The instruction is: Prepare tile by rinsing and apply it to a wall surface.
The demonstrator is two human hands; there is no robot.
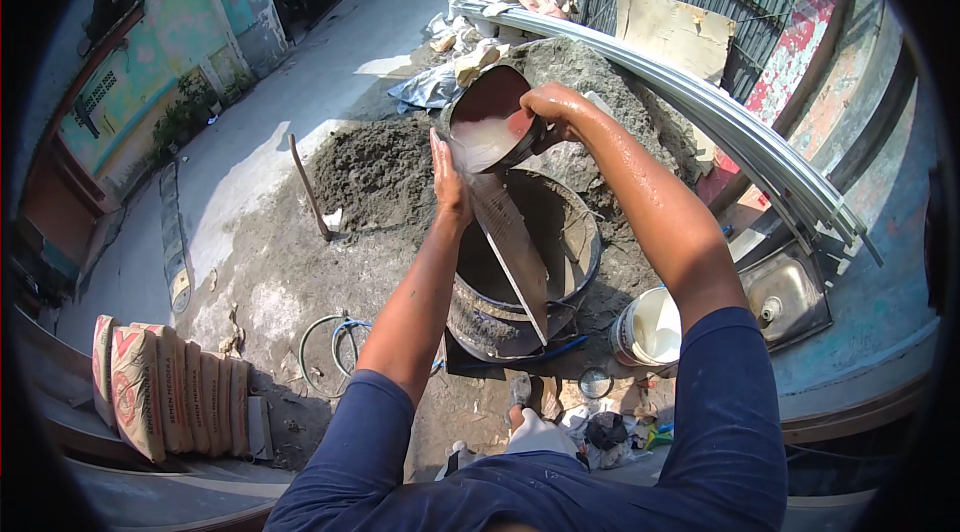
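Note:
A dark container with a red interior (490, 92) is tilted, cloudy liquid in it streaming over its lip. My right hand (550, 114) grips its right side. My left hand (447, 172) has its fingers stretched upright against the container's left edge; whether it also supports the board is unclear. Beneath them, a grey, perforated-looking board with a pale edge (515, 252) slants down across a large round mixing tub (480, 332) crusted with grey material.
Grey sand mounds (370, 172) lie beyond, beside an upright stick (308, 187). Long metal strips (760, 152) curve along the right, above a steel sink (780, 302). A white bucket (640, 327), hoses (350, 342) and stacked sacks (170, 392) surround me. A paved lane (360, 12) runs away upper left.

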